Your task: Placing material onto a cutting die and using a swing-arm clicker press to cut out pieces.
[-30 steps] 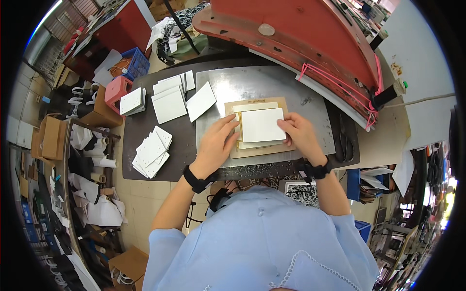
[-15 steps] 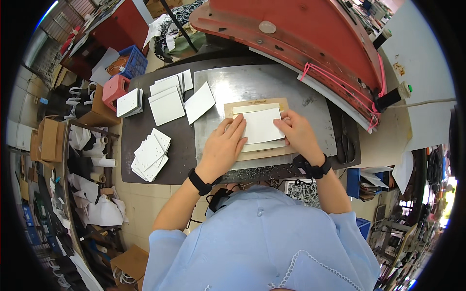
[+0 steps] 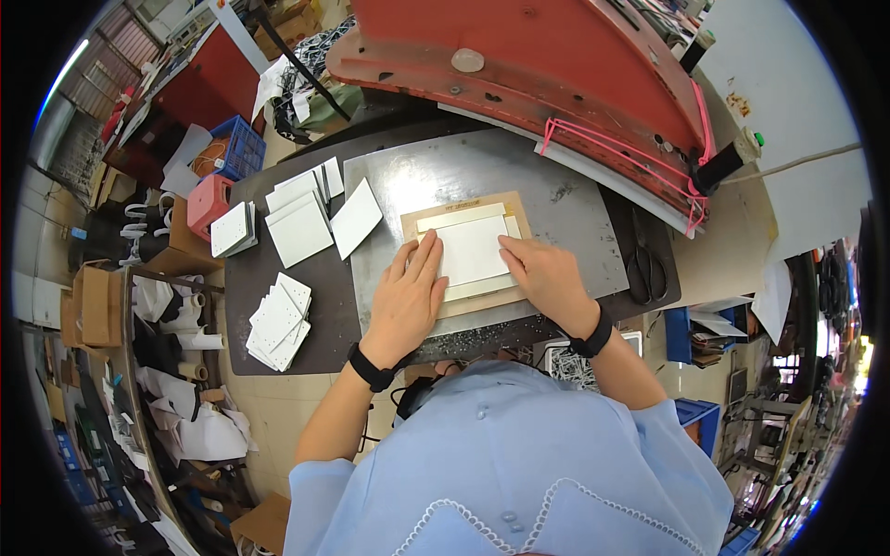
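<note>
A white rectangular card (image 3: 471, 250) lies in a cream border frame (image 3: 461, 214) on a brown board (image 3: 410, 221), set on a metal plate (image 3: 567, 157). My left hand (image 3: 405, 298) rests with fingers stretched over the card's left edge. At the right edge, my right hand (image 3: 553, 285) has its thumb and forefinger closed on the card, with the other fingers curled and partly hidden. To the left are stacked white boards (image 3: 297, 222), a separate white board (image 3: 358, 220), a small pile (image 3: 233, 230) and a fanned pile of perforated cards (image 3: 276, 326).
A big red machine (image 3: 575, 46) with pink cords and a metal lower edge overhangs the plate's back. Black scissors (image 3: 645, 273) lie at the right of the dark table (image 3: 255, 278). A pink stool (image 3: 209, 204), blue crate (image 3: 240, 151) and cluttered shelving (image 3: 176, 389) stand left.
My left hand has moved onto the card's left edge, its fingers now flatter. My right hand stays at the right edge. The whole view has shifted, so the table appears lower and further left.
</note>
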A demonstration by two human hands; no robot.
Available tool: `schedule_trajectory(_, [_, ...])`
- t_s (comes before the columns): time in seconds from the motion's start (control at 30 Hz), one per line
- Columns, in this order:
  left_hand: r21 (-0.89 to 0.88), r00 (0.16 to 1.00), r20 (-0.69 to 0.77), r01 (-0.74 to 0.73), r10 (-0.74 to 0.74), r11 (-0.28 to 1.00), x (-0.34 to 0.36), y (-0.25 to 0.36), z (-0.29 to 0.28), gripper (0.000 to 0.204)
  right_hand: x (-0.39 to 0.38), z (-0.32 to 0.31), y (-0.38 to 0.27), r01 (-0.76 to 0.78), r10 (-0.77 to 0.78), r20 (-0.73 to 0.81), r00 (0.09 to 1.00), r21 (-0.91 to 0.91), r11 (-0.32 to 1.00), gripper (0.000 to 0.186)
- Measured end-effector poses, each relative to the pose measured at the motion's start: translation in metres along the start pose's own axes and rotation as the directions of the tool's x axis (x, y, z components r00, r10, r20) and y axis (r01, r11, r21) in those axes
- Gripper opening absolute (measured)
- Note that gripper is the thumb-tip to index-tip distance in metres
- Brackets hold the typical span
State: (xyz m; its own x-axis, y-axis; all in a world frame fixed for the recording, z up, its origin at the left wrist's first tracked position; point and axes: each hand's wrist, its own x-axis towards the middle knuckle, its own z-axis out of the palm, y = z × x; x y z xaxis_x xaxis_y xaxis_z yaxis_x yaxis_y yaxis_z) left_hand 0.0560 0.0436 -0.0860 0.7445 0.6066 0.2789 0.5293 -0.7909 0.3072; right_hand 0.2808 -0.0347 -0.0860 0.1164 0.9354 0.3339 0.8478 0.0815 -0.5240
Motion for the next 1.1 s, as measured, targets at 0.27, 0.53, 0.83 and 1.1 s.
schedule_trajectory(0.27, [-0.016,0.998,0.005,0.064,-0.064,0.998,0.000,0.003,0.005,0.050,-0.004,0.001,0.006,0.013,-0.013,-0.007,1.000,-0.009,1.000,0.025])
schedule_trajectory(0.53, [-0.541,0.926,-0.173,0.196,-0.336,0.818,-0.015,-0.018,-0.008,0.047,-0.002,-0.062,0.022,-0.259,0.363,-0.382,0.850,0.297,0.919,0.034])
schedule_trajectory(0.83, [-0.570,0.897,-0.208,0.214,-0.391,0.794,-0.030,-0.007,-0.035,0.029,0.029,-0.209,0.136,-0.040,0.368,-0.695,0.618,0.440,0.897,0.055])
schedule_trajectory(1.1, [-0.527,0.959,-0.160,0.116,-0.232,0.842,-0.039,0.010,-0.029,0.018,0.030,-0.203,0.132,-0.045,0.434,-0.612,0.661,0.545,0.837,0.058])
